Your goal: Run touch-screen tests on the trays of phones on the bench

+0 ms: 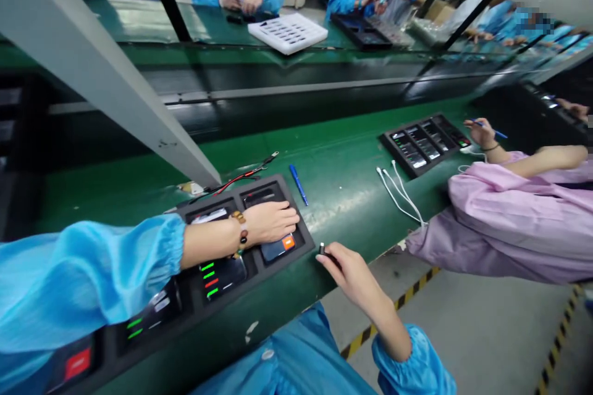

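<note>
My left hand (pixel 273 222) reaches palm down over the right end of a black foam tray (pixel 303 241), its fingers stretched across a dark device (pixel 278 248) with an orange label. The thumb is out of sight beneath the hand. Several flat black devices sit in the tray's compartments, and one device (pixel 222 278) shows green and red lit bars. Just right of the tray, my right hand (pixel 354 274) is closed in a pinch on a small black plug (pixel 323 249) with a metal tip. The plug points up and is apart from the devices.
A blue pen (pixel 299 185) and red-black wires (pixel 245 176) lie behind the tray. White cables (pixel 403 194) and a second device tray (pixel 426 142) are to the right, beside a co-worker in a pink sleeve (pixel 514 191). A slanted grey post (pixel 115 74) rises at left.
</note>
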A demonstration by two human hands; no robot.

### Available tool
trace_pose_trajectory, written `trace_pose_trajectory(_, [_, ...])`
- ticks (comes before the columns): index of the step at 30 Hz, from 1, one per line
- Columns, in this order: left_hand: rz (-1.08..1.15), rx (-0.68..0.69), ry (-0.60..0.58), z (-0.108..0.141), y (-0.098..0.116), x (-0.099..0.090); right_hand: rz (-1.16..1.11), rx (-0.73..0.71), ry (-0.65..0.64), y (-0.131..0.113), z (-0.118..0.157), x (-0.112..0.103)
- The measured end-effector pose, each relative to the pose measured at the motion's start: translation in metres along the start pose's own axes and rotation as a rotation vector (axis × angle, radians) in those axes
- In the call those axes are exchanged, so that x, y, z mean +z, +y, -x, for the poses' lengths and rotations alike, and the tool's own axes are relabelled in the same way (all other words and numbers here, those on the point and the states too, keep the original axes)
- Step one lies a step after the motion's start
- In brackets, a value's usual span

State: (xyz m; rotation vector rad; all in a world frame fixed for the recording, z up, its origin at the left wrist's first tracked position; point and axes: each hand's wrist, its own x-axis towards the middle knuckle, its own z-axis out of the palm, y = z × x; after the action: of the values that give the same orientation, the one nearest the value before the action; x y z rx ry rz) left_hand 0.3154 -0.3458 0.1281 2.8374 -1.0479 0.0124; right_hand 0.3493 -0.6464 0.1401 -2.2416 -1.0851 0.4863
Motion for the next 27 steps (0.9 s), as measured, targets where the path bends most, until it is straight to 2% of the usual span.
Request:
trace_pose_trajectory(3, [-0.028, 0.030, 0.021, -0.001, -0.001, 0.005, -0.008, -0.002, -0.002, 0.001, 0.000, 0.001])
trace_pose_trajectory(5, [-0.014, 0.037, 0.007, -0.001, -0.004, -0.003, -0.032, 0.008, -0.021, 0.000, 0.000, 0.001])
trace_pose_trajectory(8, [0.016, 0.056, -0.104, 0.001, -0.007, -0.027, -0.069, 0.000, -0.054, -0.001, 0.001, -0.001])
trace_pose_trajectory(11, [0.083, 0.083, -0.234, 0.000, -0.004, -0.051, -0.097, -0.084, -0.110, -0.001, 0.003, -0.002])
trace_pose_trajectory(13, [0.143, 0.079, -0.318, -0.004, 0.001, -0.060, -0.100, -0.147, -0.154, -0.001, 0.003, -0.001])
trace_pose_trajectory(16, [0.227, 0.047, -0.418, -0.010, 0.010, -0.061, -0.091, -0.219, -0.213, 0.001, 0.004, 0.005])
trace_pose_trajectory(21, [0.299, -0.011, -0.378, -0.011, 0.016, -0.058, -0.113, -0.304, -0.235, 0.001, 0.005, 0.019])
trace_pose_trajectory(27, [0.254, -0.028, -0.447, -0.014, 0.014, -0.062, -0.124, -0.355, -0.261, 0.007, 0.000, 0.038])
